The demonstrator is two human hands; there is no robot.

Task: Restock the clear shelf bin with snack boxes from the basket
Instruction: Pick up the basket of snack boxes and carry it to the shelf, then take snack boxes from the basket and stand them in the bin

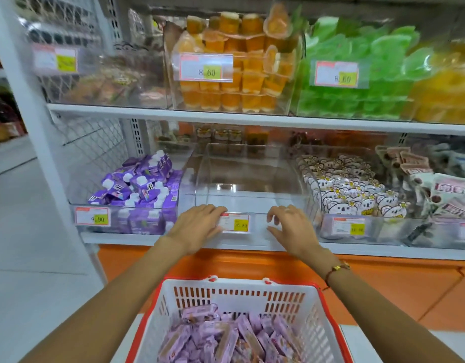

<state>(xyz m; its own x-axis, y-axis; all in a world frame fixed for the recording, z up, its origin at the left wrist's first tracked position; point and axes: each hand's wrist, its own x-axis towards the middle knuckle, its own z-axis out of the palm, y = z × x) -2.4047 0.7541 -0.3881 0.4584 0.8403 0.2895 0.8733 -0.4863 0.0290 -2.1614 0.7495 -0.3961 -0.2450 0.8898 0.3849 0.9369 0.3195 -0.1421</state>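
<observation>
An empty clear shelf bin [241, 179] sits in the middle of the lower shelf, with a price tag [235, 223] on its front wall. My left hand [197, 226] grips the front rim just left of the tag, fingers hooked over the edge. My right hand [291, 226] holds the same rim to the right of the tag, fingers curled over the top and thumb below. Beneath my arms stands a white basket [252, 292] with a red rim. It holds several purple snack boxes [226, 339] in a loose pile.
A bin of purple pouches [139, 184] stands left of the clear bin, and a bin of koala-print packets [352, 195] to its right. The upper shelf [252, 119] carries bins of orange jelly cups [234, 74] and green packets [357, 82]. An orange base panel [370, 284] runs below the shelf.
</observation>
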